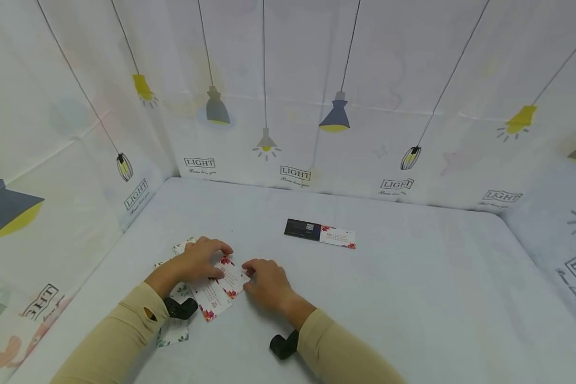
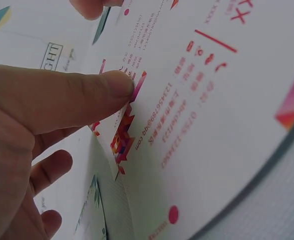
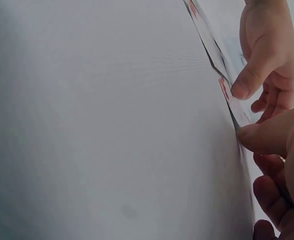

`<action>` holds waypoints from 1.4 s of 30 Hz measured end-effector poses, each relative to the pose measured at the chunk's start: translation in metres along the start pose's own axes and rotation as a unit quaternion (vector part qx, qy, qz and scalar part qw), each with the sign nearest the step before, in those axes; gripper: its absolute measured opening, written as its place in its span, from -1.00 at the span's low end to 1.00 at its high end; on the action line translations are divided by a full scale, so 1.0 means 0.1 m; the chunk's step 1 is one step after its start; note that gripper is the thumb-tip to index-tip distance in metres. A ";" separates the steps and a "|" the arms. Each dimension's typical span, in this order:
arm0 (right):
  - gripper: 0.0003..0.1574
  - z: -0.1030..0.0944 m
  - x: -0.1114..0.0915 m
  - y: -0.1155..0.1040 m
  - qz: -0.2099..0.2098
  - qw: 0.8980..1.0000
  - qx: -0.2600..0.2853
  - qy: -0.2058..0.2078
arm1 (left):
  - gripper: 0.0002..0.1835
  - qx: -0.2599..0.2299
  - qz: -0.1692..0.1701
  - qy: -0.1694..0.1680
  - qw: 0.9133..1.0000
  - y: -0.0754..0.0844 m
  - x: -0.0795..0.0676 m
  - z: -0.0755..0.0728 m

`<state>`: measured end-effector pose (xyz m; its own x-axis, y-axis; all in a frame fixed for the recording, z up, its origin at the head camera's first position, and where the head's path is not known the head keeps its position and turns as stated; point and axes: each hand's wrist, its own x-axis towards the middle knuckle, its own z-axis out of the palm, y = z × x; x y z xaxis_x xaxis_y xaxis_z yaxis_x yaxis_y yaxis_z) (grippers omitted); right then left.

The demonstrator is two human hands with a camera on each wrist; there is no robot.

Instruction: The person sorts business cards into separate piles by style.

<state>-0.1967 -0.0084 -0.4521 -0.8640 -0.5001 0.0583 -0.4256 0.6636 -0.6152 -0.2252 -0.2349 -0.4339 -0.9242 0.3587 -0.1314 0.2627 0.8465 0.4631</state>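
Close together, the left hand (image 1: 199, 260) — fingers parted, thumb touching — and right hand (image 1: 271, 282), grip unclear, flank a red-patterned card (image 1: 232, 278) on the worktop (image 1: 437, 277): likely light, bendable, best held by its edges.

Left hand (image 1: 198, 260) near right hand (image 1: 270, 284), forearms (image 1: 112, 336) converging

White cards (image 1: 210, 300) with red, purple and orange corners between the hands (image 1: 269, 281); white cards with green leaves (image 1: 175, 334) about the left wrist; beyond, a black card (image 1: 298, 229) and a red-cornered white card (image 1: 338, 236); beige sleeves (image 1: 110, 336); white bench (image 1: 413, 298); white curtain (image 1: 297, 53) printed with grey, navy and yellow lamps
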 end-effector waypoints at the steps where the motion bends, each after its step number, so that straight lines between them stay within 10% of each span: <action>1: -0.58 0.00 0.00 0.01 -0.001 1.000 0.008 0.001 | -0.49 -0.001 -0.001 0.000 1.000 0.00 0.00 0.00; 16: -0.60 -0.04 0.09 0.14 0.002 0.999 0.040 0.017 | -0.66 -0.105 -0.004 0.018 0.994 -0.04 0.05 0.08; 26: -0.23 -0.04 0.09 0.08 -0.019 0.995 -0.094 -0.015 | -0.71 -0.125 0.000 0.056 0.991 -0.04 0.10 0.11; 42: -0.45 -0.10 0.03 0.06 -0.074 0.972 -0.222 0.020 | -0.59 -0.129 -0.015 0.043 0.991 0.00 0.10 0.14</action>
<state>-0.2046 -0.0003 -0.4474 -0.7900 -0.5927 0.1568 -0.6131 0.7648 -0.1980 -0.2306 -0.2252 -0.4476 -0.9536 0.2910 -0.0775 0.1661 0.7231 0.6704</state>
